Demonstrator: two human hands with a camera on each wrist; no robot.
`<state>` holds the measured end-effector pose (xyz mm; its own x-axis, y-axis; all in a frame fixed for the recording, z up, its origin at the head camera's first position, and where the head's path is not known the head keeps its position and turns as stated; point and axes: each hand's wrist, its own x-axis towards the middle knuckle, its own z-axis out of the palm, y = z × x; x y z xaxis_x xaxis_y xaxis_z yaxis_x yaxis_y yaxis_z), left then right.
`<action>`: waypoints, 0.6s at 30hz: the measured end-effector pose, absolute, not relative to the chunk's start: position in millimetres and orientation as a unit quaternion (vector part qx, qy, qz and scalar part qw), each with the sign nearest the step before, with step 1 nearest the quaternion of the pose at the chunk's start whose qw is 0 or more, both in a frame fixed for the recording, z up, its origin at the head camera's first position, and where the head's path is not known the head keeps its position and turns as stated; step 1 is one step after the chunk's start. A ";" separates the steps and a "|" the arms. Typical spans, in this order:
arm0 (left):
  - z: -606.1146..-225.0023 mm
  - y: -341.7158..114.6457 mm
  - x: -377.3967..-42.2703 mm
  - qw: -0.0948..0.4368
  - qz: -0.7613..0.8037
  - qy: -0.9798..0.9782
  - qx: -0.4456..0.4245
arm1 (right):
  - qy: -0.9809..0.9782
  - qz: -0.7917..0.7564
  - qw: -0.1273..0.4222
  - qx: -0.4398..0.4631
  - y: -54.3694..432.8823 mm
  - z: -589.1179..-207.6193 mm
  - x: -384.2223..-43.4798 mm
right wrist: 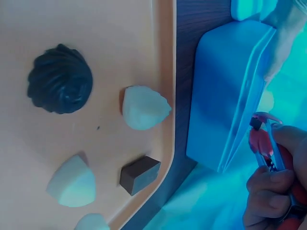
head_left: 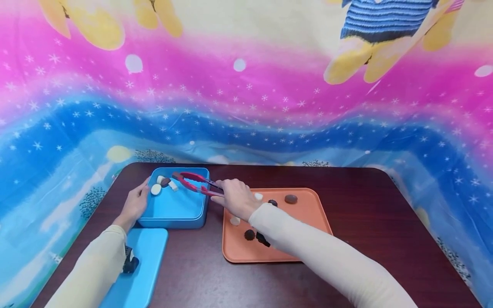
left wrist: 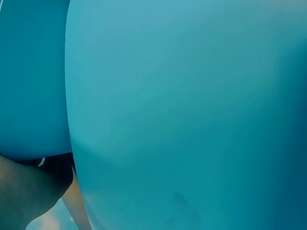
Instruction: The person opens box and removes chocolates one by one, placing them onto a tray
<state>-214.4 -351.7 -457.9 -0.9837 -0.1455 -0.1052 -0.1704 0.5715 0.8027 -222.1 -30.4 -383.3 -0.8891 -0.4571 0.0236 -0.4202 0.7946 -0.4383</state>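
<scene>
My right hand [head_left: 239,199] grips red tongs [head_left: 192,176], their tips over the open blue box [head_left: 173,223]. A small dark brown piece [right wrist: 256,123] sits between the tips in the right wrist view. At the box's left wall, my left hand [head_left: 135,203] holds its edge; the fingers are partly hidden. Inside the box, white pieces [head_left: 155,189] and a brown piece [head_left: 165,182] lie together in the far left part. The left wrist view is mostly filled by blue plastic [left wrist: 182,96].
An orange tray [head_left: 239,252] to the right carries several chocolate-like pieces, among them a dark swirled one [right wrist: 61,80], a white one [right wrist: 145,108] and a brown block [right wrist: 139,175]. A blue lid [head_left: 148,256] lies at the front left under my left forearm. Printed cloth [head_left: 246,107] hangs behind the table.
</scene>
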 end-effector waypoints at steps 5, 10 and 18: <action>-457.7 -350.5 -214.2 0.016 0.457 0.885 -0.091 | 0.941 -0.230 0.037 -0.246 -21.4 -385.7 -214.4; -457.5 -349.9 -213.1 0.020 0.459 0.883 -0.093 | 0.936 -0.235 0.030 -0.261 -13.3 -387.5 -206.9; -457.5 -351.0 -213.6 0.025 0.457 0.884 -0.094 | 0.931 -0.251 0.024 -0.266 -1.6 -383.0 -196.6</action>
